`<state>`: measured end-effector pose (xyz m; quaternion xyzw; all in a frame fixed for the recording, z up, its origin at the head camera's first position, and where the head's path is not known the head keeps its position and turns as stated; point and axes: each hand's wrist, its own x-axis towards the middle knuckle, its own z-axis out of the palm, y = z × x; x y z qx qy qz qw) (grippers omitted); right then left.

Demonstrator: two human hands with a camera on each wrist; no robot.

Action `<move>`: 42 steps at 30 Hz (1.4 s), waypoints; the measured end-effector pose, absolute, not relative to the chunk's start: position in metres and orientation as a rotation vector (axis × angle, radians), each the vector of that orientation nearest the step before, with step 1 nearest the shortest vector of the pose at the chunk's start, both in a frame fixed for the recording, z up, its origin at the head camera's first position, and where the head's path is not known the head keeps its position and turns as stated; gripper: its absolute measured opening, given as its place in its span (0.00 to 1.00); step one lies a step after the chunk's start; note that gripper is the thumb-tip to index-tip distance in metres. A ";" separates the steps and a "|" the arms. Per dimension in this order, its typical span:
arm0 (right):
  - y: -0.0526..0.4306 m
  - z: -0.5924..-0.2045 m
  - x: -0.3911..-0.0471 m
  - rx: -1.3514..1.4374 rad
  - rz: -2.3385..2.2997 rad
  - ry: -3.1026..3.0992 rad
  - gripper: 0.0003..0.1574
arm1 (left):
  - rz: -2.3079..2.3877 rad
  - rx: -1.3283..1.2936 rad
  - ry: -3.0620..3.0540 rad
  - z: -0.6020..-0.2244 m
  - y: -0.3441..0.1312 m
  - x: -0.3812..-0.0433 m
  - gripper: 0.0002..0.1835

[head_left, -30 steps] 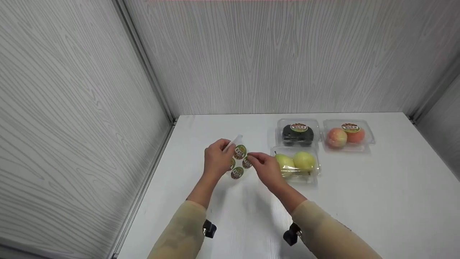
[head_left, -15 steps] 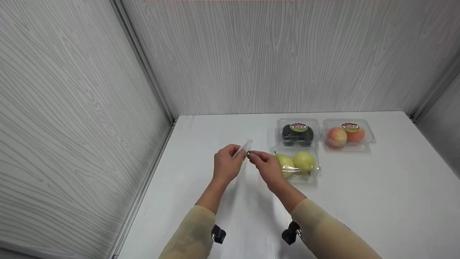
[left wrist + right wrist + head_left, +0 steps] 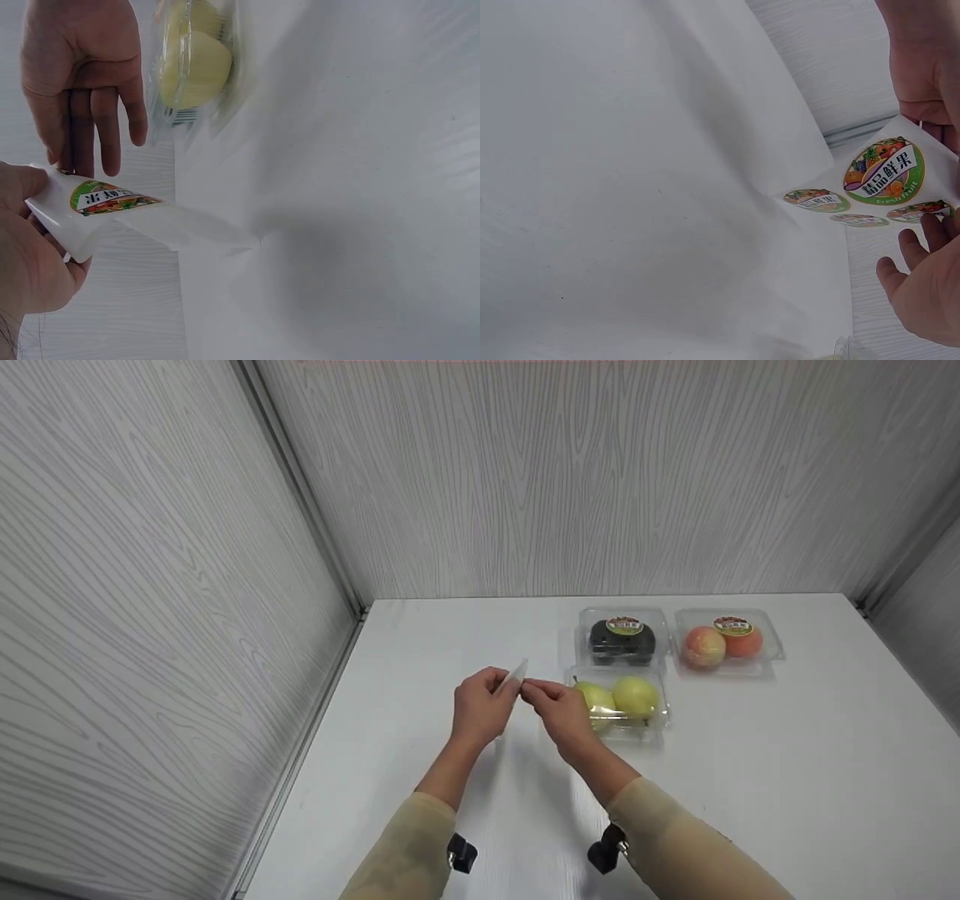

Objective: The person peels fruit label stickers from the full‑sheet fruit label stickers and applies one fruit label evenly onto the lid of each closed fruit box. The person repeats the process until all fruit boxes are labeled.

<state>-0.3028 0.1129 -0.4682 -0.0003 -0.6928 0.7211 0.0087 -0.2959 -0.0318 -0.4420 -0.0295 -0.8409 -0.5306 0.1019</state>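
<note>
My left hand (image 3: 480, 706) holds a white sheet of fruit stickers (image 3: 64, 210), bent and tilted above the table. Oval labels with fruit pictures and green borders line its face; one sticker (image 3: 885, 171) shows whole in the right wrist view. At the sheet's right edge, the thumb and forefinger of my right hand (image 3: 564, 716) pinch a sticker (image 3: 919, 211), the others spread loosely. From the head the sheet appears almost edge-on, its printed side hidden. Just right of my right hand lies a clear clamshell box (image 3: 660, 727) with two yellow-green pears (image 3: 636, 696).
Behind the pears stands a clear box (image 3: 585, 619) of dark fruit (image 3: 622, 643) with an oval label on its lid. To its right, another labelled box (image 3: 772, 641) holds two reddish fruits (image 3: 705, 646). Wood-grain panels (image 3: 562, 480) border the white table (image 3: 787, 780).
My left hand has moved right and slightly nearer, turning the sheet from face-up to nearly edge-on and bringing it against my right fingertips. My right hand has barely moved.
</note>
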 end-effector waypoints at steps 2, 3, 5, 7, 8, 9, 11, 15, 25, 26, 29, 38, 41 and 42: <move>0.114 -0.469 -0.303 0.006 2.242 -2.171 0.16 | -1.582 -0.078 -2.491 -0.443 -0.031 -0.296 0.07; 0.114 -0.469 -0.303 0.011 2.241 -2.172 0.16 | -1.593 -0.073 -2.492 -0.444 -0.031 -0.296 0.07; 0.115 -0.470 -0.303 0.020 2.235 -2.178 0.16 | -1.604 -0.059 -2.498 -0.445 -0.030 -0.295 0.07; 0.116 -0.471 -0.302 0.027 2.226 -2.186 0.16 | -1.613 -0.050 -2.498 -0.445 -0.029 -0.295 0.07; 0.117 -0.471 -0.303 0.027 2.225 -2.188 0.16 | -1.612 -0.045 -2.500 -0.446 -0.028 -0.295 0.07; 0.117 -0.471 -0.303 0.025 2.223 -2.189 0.16 | -1.609 -0.042 -2.502 -0.446 -0.028 -0.295 0.07; 0.118 -0.471 -0.303 0.022 2.216 -2.192 0.17 | -1.601 -0.039 -2.505 -0.446 -0.027 -0.296 0.06; 0.119 -0.472 -0.304 0.008 2.203 -2.192 0.16 | -1.592 -0.046 -2.505 -0.447 -0.025 -0.296 0.06; 0.121 -0.475 -0.303 0.004 2.207 -2.156 0.13 | -1.544 -0.054 -2.514 -0.451 -0.024 -0.297 0.04; 0.121 -0.475 -0.303 0.000 2.206 -2.156 0.12 | -1.538 -0.057 -2.515 -0.451 -0.024 -0.297 0.04; 0.121 -0.476 -0.304 -0.003 2.198 -2.158 0.12 | -1.538 -0.065 -2.511 -0.451 -0.023 -0.297 0.04; 0.124 -0.477 -0.305 -0.050 2.202 -2.163 0.12 | -1.469 -0.114 -2.514 -0.452 -0.017 -0.295 0.04; 0.126 -0.478 -0.305 -0.084 2.244 -2.142 0.14 | -1.425 -0.149 -2.513 -0.452 -0.015 -0.294 0.04; 0.126 -0.478 -0.306 -0.095 2.261 -2.134 0.14 | -1.417 -0.158 -2.516 -0.452 -0.015 -0.294 0.04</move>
